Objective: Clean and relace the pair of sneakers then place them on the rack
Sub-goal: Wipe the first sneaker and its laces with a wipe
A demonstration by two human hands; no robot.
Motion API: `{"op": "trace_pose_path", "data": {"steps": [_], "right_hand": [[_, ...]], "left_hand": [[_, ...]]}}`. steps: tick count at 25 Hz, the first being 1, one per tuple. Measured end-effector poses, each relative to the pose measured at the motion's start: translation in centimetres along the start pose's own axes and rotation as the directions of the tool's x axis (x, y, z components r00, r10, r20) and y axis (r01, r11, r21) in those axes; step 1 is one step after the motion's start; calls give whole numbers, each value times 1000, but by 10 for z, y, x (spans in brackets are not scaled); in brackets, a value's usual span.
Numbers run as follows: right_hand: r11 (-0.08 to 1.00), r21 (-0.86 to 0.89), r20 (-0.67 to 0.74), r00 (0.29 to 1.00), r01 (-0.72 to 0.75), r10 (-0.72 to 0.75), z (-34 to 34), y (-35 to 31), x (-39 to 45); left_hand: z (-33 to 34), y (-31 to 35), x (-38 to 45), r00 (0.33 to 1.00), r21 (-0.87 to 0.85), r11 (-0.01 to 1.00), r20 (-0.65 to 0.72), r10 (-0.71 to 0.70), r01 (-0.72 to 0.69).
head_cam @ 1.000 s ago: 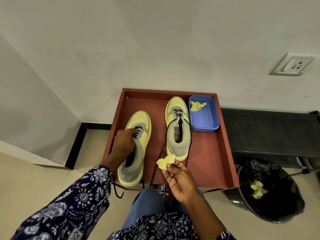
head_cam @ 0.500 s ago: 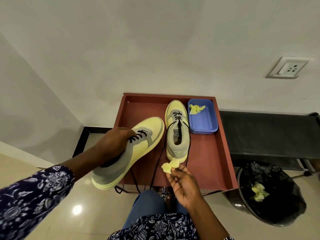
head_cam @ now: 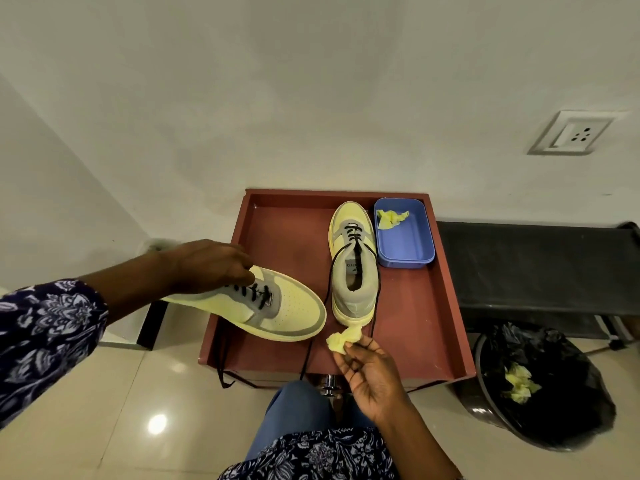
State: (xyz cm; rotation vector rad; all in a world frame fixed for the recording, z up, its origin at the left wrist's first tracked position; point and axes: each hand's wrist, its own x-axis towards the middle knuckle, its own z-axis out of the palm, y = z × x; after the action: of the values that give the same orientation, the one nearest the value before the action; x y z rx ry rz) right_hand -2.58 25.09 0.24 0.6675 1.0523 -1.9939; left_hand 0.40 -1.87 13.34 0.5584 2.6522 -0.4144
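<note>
Yellow sneaker (head_cam: 263, 306) now lifted off the tray (head_cam: 433, 323) in the left hand (head_cam: 207, 265) grip; right hand (head_cam: 370, 372) pinches the wipe (head_cam: 343, 339); cleaning can start.

A black-lined bin (head_cam: 543, 386) stands on the pale tiled floor (head_cam: 104, 410), with yellow crumpled scraps (head_cam: 518, 382) lying inside it. Just behind the bin runs a low black bench (head_cam: 533, 268) against the white wall (head_cam: 277, 98). Well above the bin, a white socket plate (head_cam: 576, 132) sits in that wall.
</note>
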Motion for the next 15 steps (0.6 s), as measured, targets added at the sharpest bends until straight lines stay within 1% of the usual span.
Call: {"op": "trace_pose_path", "data": {"steps": [1, 2, 5, 7, 10, 13, 15], "right_hand": [[1000, -20, -5, 1000, 3, -3, -1, 0, 0], [999, -49, -10, 1000, 8, -8, -2, 1, 0], [988, -152, -31, 999, 24, -29, -3, 3, 1], [969, -242, -47, 998, 39, -51, -2, 6, 2], [911, -406, -59, 993, 65, -97, 2, 12, 4], [864, -500, -64, 993, 58, -104, 8, 22, 11], [837, -545, -80, 992, 40, -99, 10, 32, 20]], "left_hand": [[-3, -2, 7, 997, -16, 1000, 79, -8, 9], [-7, -3, 15, 994, -30, 1000, 113, 6, -3], [-13, -2, 39, 984, 35, 997, 165, 63, -69], [-15, -1, 53, 981, 75, 993, 176, 80, -95], [-10, -2, 70, 983, 117, 985, 146, 111, -128], [0, -1, 85, 981, 151, 977, 143, 131, -152], [3, 0, 90, 983, 139, 979, 135, 127, -146]]}}
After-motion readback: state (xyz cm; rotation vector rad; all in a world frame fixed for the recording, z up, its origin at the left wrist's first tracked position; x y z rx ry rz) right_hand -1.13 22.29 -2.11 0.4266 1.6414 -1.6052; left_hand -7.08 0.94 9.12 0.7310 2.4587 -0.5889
